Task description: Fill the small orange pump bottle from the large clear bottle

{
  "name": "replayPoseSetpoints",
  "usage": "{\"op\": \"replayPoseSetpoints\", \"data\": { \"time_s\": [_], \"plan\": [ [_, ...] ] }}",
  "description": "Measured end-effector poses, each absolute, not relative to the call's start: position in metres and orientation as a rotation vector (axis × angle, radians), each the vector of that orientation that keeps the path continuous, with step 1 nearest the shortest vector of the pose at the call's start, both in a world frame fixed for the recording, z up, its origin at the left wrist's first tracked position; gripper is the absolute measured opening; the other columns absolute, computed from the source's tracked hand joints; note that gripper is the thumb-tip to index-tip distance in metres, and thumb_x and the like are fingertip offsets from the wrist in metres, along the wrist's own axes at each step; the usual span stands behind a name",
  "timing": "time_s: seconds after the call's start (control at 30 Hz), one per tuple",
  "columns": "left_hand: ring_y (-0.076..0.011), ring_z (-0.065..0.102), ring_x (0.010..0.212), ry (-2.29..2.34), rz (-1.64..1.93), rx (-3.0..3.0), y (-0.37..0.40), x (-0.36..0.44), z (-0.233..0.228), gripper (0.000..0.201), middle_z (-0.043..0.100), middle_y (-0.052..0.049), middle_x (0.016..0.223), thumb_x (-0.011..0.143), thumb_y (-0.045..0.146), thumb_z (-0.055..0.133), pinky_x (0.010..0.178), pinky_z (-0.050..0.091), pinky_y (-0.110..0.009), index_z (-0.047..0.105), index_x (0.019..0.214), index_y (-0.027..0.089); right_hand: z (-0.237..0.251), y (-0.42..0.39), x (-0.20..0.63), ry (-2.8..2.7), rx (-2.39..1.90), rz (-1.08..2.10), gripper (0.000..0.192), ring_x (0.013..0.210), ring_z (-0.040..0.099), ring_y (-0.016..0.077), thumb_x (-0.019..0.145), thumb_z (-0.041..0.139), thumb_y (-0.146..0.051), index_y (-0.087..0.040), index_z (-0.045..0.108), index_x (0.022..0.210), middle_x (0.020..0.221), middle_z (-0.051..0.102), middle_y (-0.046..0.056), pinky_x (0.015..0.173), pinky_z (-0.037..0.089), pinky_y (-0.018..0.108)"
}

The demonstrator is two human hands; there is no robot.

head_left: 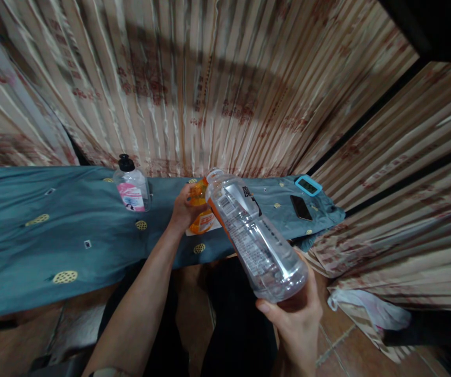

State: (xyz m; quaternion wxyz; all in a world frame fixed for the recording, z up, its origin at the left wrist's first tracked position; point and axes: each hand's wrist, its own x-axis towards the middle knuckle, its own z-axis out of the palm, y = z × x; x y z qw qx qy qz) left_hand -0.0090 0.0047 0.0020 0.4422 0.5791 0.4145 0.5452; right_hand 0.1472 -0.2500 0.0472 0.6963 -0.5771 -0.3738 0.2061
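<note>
My right hand (298, 314) grips the base of a large clear plastic bottle (254, 235) with a printed label. The bottle is tilted, its uncapped-looking mouth pointing up and to the left. That mouth end overlaps the top of a small orange see-through bottle (201, 222); whether they touch I cannot tell. Around the orange bottle's upper part my left hand (186, 207) is closed, with some fingers hidden behind it. A white piece shows under the orange bottle. To the left stands a clear bottle with a black cap and pink label (131, 191).
A teal cloth with pineapple prints (111, 246) covers the narrow surface. At its right end lie a dark phone (301, 208) and a blue-framed digital clock (308, 185). Patterned curtains (194, 78) hang behind and to the right. A white plastic bag (374, 309) is low at right.
</note>
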Motion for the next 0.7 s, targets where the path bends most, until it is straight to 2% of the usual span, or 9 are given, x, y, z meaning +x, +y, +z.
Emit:
{"op": "replayPoseSetpoints", "data": {
  "time_s": [0.23,0.7],
  "plan": [
    [-0.0265,0.07,0.104,1.021,1.367,1.442,0.0066,-0.0078,0.0013,0.056,0.076,-0.004,0.106,0.052,0.04,0.087,0.097,0.055,-0.042,0.064,0.1,0.021,0.042,-0.2514,0.1496,-0.851,-1.295,0.45,0.094,0.109,0.075,0.0288,0.054,0.103,-0.033,-0.02,0.062,0.138,0.128,0.077,0.01,0.086,0.058,0.033],
    [-0.0264,0.071,0.103,1.027,1.37,1.45,0.0073,-0.0087,-0.0019,0.056,0.076,-0.004,0.107,0.054,0.033,0.085,0.095,0.056,-0.041,0.066,0.105,0.02,0.0455,-0.252,0.1497,-0.845,-1.261,0.477,0.092,0.107,0.077,0.0212,0.052,0.105,-0.027,-0.026,0.067,0.135,0.126,0.08,0.002,0.085,0.059,0.023]
  ]
}}
